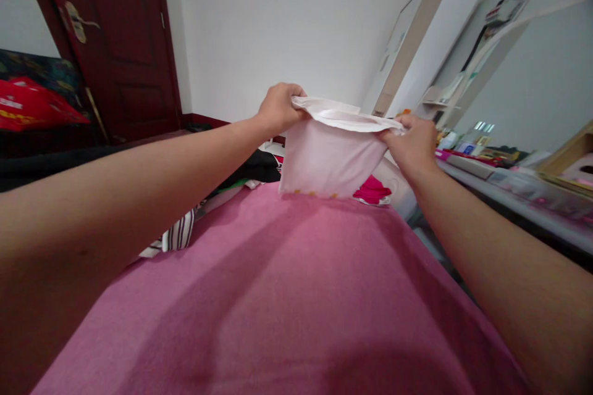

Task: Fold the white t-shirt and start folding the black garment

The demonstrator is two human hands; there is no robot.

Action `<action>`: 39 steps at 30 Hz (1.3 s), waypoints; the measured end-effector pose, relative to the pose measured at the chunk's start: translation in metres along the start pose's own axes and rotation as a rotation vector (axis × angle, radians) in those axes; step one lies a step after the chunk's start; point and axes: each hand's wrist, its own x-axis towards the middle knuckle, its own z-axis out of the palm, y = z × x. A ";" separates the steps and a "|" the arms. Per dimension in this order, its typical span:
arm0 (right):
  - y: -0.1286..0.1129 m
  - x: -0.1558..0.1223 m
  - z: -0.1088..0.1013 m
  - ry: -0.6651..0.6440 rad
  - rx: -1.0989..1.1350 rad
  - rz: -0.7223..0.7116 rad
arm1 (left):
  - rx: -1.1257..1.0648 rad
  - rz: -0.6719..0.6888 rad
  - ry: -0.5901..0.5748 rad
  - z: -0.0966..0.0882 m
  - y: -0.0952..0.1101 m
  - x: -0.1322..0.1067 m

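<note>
Both arms reach forward over a pink bedspread (296, 296). A pale pink-white piece of folded cloth (328, 160) hangs between my hands, its upper edge pulled wide and its lower part close above or touching the far end of the bedspread. Small yellowish marks run along its bottom edge. My left hand (281, 108) is closed on the cloth's upper left corner. At the upper right corner, my right hand (412, 139) pinches the same edge. What kind of cloth article it is, I cannot tell.
Dark and striped clothes (178, 231) lie along the left edge. A bright pink folded cloth (372, 190) sits behind the held cloth at right. A cluttered dressing table (491, 179) with a mirror (551, 74) stands at right. A dark red door (111, 43) is at back left.
</note>
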 end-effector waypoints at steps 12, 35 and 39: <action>-0.005 -0.232 -0.063 -0.908 0.115 -0.071 | -0.108 0.304 -0.723 -0.035 -0.006 -0.251; 0.009 -0.175 0.148 -0.899 -0.224 0.094 | 0.313 -0.106 -0.788 0.153 -0.087 -0.137; 0.015 -0.164 0.154 -0.923 -0.272 0.140 | 0.318 -0.122 -0.714 0.158 -0.097 -0.132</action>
